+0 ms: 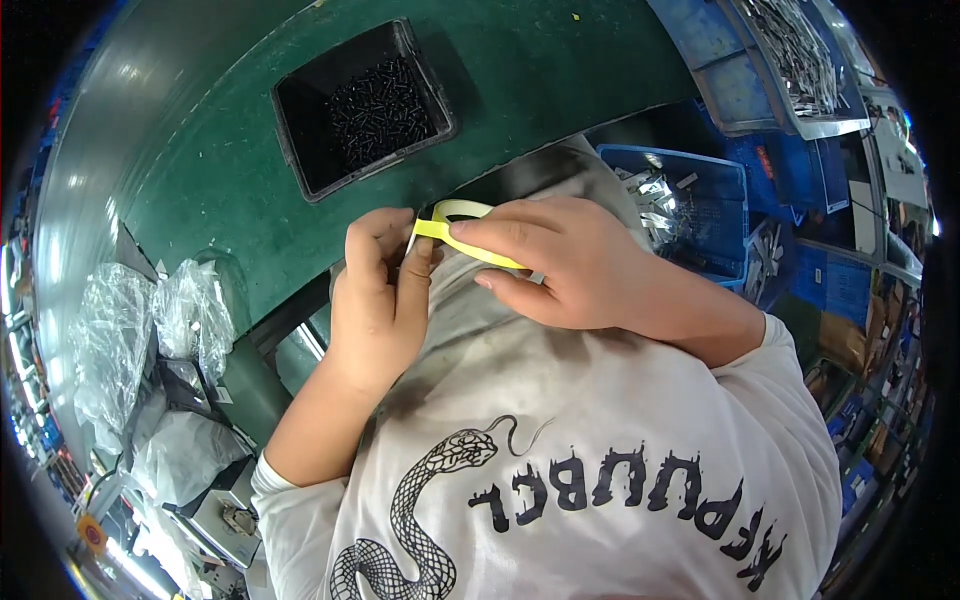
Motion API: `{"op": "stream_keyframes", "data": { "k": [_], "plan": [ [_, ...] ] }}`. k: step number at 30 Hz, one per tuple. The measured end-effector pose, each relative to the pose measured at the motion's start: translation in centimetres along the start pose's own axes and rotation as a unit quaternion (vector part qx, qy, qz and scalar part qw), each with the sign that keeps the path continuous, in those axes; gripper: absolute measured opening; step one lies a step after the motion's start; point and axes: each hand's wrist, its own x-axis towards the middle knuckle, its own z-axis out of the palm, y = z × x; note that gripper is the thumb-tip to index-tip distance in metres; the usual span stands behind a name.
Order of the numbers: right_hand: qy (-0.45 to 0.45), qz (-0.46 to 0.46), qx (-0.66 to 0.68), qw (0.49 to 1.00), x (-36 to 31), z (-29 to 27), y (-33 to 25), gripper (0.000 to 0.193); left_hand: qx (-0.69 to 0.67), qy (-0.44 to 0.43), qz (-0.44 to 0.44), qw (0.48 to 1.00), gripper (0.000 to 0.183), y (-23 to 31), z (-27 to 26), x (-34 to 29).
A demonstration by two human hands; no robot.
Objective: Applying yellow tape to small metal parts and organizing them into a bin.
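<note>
A roll of bright yellow tape (500,258) is gripped in my right hand (585,262), its fingers over the ring and the thumb below. From the roll, a short yellow stretch runs left to a small part with a black end (427,212) and a pale edge. My left hand (378,290) pinches that part between thumb and fingers; most of it is hidden, so its kind cannot be made out. Both hands are close together in front of my shirt, near the table edge.
A black bin (290,130) of small black cylindrical pieces stands on the green table (540,60). Clear plastic bags (115,340) lie at the left. On the right are a blue crate (735,205) with metal parts and a higher bin (840,125) of thin metal strips.
</note>
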Motion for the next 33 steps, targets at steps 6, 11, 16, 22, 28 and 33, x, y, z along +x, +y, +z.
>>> {"op": "stream_keyframes", "data": {
  "k": [6, 11, 16, 22, 28, 33],
  "plan": [
    [-0.042, -0.022, -0.091, 0.995, -0.5, -0.2, 0.0, 0.042, -0.017, -0.015, 0.002, 1.0, 0.024, -0.1, -0.2, 0.2],
    [-0.08, -0.018, -0.161, 0.984, -0.4, -0.4, -0.3, 0.039, -0.101, -0.037, -0.117, 0.987, 0.022, 0.6, -0.5, 1.0],
    [-0.097, 0.001, -0.223, 0.97, -0.1, -0.7, -0.3, 0.04, -0.172, -0.046, -0.156, 0.971, 0.021, 0.4, -1.0, 1.3],
    [-0.125, 0.039, -0.227, 0.965, -0.2, -1.0, -0.7, 0.04, -0.171, -0.047, -0.186, 0.966, 0.02, 0.4, -1.0, 1.4],
    [-0.127, 0.095, -0.13, 0.979, 0.4, -1.3, -1.1, 0.039, -0.158, -0.04, -0.175, 0.971, 0.02, 0.2, -1.0, 1.3],
    [-0.119, 0.148, -0.035, 0.981, 0.1, -1.1, -0.4, 0.038, -0.159, -0.047, -0.164, 0.972, 0.018, 0.6, -0.9, 1.3]
  ]
}}
